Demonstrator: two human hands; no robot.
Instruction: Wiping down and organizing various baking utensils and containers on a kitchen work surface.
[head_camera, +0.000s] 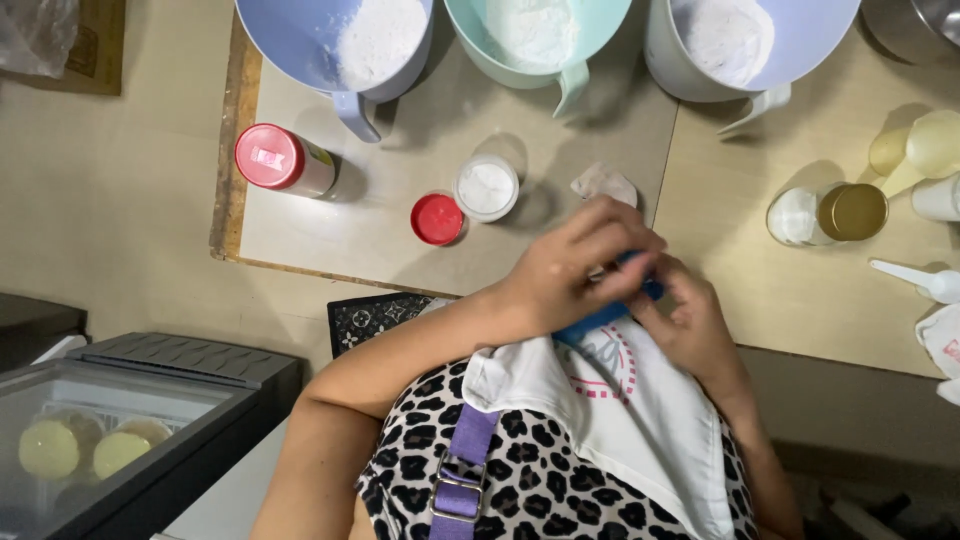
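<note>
Blue strip (600, 318), seemingly light and stiff, is pinched at its upper end between left hand (570, 272) and right hand (690, 320), fingers curled closed around it above the white apron (640, 420).

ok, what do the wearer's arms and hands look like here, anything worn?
Both arms are bare to the upper arm, with no sleeves in view. The left hand and right hand wear no gloves; no rings or watch are visible. On the torso: a leopard-print top, a white apron and a purple strap.
</note>
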